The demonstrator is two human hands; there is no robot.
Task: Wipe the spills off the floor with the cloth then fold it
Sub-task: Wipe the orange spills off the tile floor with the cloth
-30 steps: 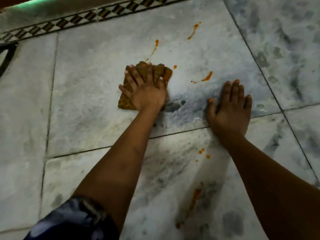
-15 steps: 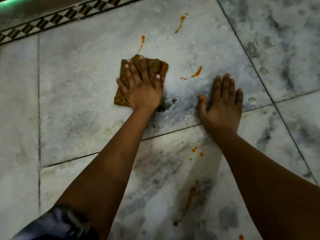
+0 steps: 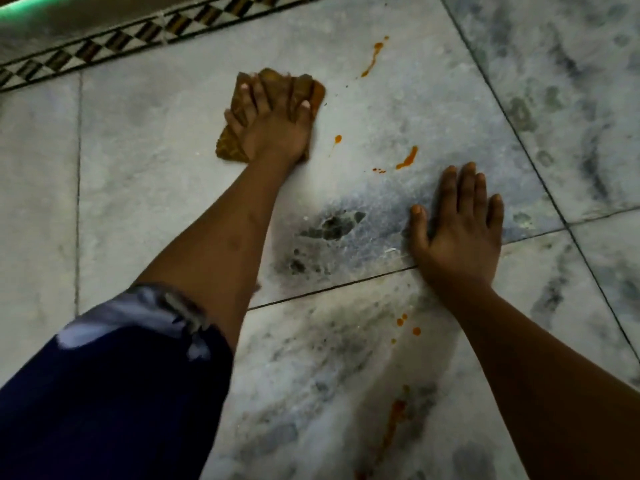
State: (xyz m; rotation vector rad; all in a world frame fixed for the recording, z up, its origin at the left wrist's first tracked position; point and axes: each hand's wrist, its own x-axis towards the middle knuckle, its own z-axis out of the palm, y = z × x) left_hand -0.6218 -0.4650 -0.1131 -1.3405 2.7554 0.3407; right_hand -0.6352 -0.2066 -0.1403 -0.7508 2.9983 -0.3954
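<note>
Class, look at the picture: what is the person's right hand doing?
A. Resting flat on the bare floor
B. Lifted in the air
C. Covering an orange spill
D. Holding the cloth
A: the right hand lies palm down with straight fingers on the marble floor, while the left hand presses the cloth.

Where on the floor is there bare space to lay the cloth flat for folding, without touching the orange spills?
Free: the marble tile left of the cloth and left hand, bounded by the patterned border strip. Crowded: between cloth and right hand, an orange streak and drop; more orange drops by the right forearm.
</note>
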